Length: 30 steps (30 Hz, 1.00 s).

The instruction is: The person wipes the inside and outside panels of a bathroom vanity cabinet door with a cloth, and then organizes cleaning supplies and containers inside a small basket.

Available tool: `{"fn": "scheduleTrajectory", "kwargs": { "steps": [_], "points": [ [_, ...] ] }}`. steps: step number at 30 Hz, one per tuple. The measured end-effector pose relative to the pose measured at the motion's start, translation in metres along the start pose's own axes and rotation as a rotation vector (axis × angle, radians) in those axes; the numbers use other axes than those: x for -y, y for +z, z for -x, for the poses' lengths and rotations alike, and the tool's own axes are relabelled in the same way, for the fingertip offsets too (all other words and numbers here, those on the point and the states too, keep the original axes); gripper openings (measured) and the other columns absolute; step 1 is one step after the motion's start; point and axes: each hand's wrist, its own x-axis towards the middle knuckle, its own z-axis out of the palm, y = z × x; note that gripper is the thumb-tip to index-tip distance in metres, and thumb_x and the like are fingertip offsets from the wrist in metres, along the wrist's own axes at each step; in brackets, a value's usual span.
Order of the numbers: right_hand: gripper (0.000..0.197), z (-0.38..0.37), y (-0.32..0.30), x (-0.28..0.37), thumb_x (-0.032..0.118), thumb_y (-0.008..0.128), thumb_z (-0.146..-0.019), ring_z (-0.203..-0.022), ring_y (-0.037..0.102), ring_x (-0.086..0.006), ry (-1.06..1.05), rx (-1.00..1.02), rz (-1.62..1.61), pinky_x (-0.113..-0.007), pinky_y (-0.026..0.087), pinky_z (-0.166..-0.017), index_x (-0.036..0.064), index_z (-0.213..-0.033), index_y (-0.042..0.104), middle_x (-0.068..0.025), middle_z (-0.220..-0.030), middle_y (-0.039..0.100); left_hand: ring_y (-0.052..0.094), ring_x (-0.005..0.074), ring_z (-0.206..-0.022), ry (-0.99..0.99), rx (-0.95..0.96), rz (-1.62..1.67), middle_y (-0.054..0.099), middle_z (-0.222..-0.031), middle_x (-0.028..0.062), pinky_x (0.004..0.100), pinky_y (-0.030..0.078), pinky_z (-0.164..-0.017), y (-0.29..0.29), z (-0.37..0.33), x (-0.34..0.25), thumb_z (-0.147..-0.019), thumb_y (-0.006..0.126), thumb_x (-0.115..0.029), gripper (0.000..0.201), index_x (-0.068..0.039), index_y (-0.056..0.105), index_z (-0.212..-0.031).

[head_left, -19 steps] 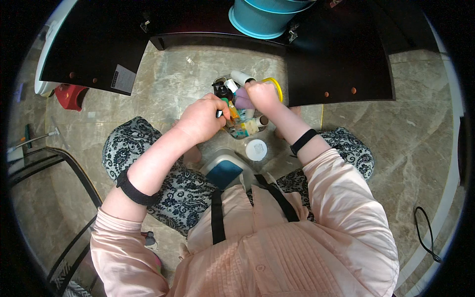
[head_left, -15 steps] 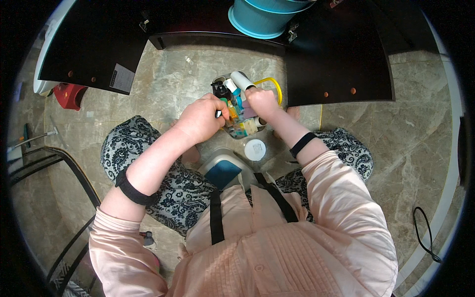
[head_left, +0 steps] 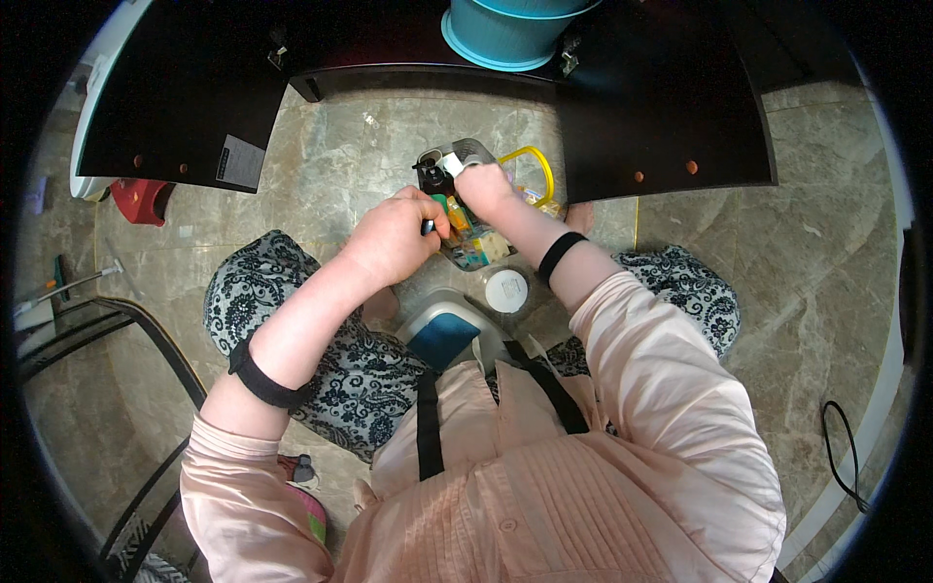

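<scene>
A grey bin (head_left: 473,148) on the floor is packed with small bottles and packets. My left hand (head_left: 394,233) is closed at its left side, and a small dark-blue piece (head_left: 428,227) shows between the fingers. Over the bin's far part, my right hand (head_left: 483,188) is closed with its fingertips hidden, beside a white cap (head_left: 453,164). Just left of that cap stands a black pump bottle (head_left: 431,176). An orange-yellow item (head_left: 456,212) and a pale-yellow packet (head_left: 496,245) lie nearer in the bin.
A round white-lidded tub (head_left: 505,291) sits between the bin and me. Beyond the bin, open dark cabinet doors (head_left: 671,126) flank a blue bucket (head_left: 505,34). The yellow ring-shaped handle (head_left: 547,175) curves right of the bin. A red stool-like object (head_left: 142,201) is far left.
My right hand has shifted left and slightly inward over the bin. The white tube beside it has gone from sight. My left hand has stayed nearly in place.
</scene>
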Motion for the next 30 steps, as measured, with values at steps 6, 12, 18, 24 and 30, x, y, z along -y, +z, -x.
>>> {"fn": "scheduleTrajectory", "kwargs": {
  "steps": [6, 12, 18, 24, 30],
  "points": [
    [0.011, -0.001, 0.021, 0.014, 0.009, 0.055, -0.071, -0.063, 0.066, -0.0196, 0.093, -0.293, -0.007, -0.034, 0.052, -0.051, 0.0082, -0.071, 0.067, -0.0086, -0.073, 0.066, 0.056, 0.0275, -0.094, -0.003, -0.012, 0.016, 0.057, -0.096, 0.0106, 0.0318, 0.044, -0.084, 0.000, -0.001, 0.006, -0.069, 0.060, -0.005, 0.010, -0.010, 0.063, -0.078],
    [0.012, -0.039, 0.012, -0.044, 0.013, 0.054, -0.073, -0.076, 0.064, -0.0298, 0.286, -0.227, -0.242, -0.041, 0.051, -0.063, 0.0105, -0.078, 0.064, -0.0138, -0.083, 0.065, 0.057, 0.0280, -0.091, 0.029, -0.013, -0.034, 0.056, -0.099, 0.0092, 0.0346, 0.046, -0.080, -0.002, 0.000, 0.004, -0.071, 0.060, -0.010, 0.007, -0.013, 0.063, -0.077],
    [0.032, -0.025, 0.058, -0.035, 0.015, 0.046, -0.082, -0.090, 0.061, -0.0313, 0.327, -0.020, -0.346, -0.041, 0.050, -0.074, 0.0100, -0.113, 0.053, -0.0154, -0.105, 0.060, 0.056, 0.0275, -0.094, -0.032, 0.015, -0.013, 0.057, -0.098, 0.0102, 0.0322, 0.044, -0.084, -0.001, -0.002, -0.003, -0.070, 0.061, -0.006, 0.010, -0.010, 0.063, -0.079],
    [0.044, 0.014, 0.044, -0.009, 0.012, 0.041, -0.084, -0.092, 0.061, -0.0324, 0.400, -0.265, -0.454, -0.041, 0.049, -0.076, 0.0090, -0.128, 0.040, -0.0162, -0.111, 0.058, 0.057, 0.0282, -0.093, -0.012, -0.003, 0.021, 0.056, -0.099, 0.0094, 0.0345, 0.046, -0.082, 0.002, 0.000, 0.014, -0.070, 0.062, -0.010, 0.007, -0.013, 0.063, -0.076],
    [0.022, 0.054, -0.042, 0.002, 0.017, 0.055, -0.083, -0.065, 0.065, -0.0207, 0.382, -0.463, -1.319, -0.031, 0.050, -0.060, 0.0013, -0.097, 0.060, -0.0137, -0.080, 0.065, 0.058, 0.0311, -0.092, -0.094, -0.048, 0.019, 0.058, -0.100, 0.0105, 0.0368, 0.047, -0.080, 0.001, -0.006, -0.005, -0.068, 0.062, -0.010, 0.065, -0.013, 0.039, -0.129]
  ]
}}
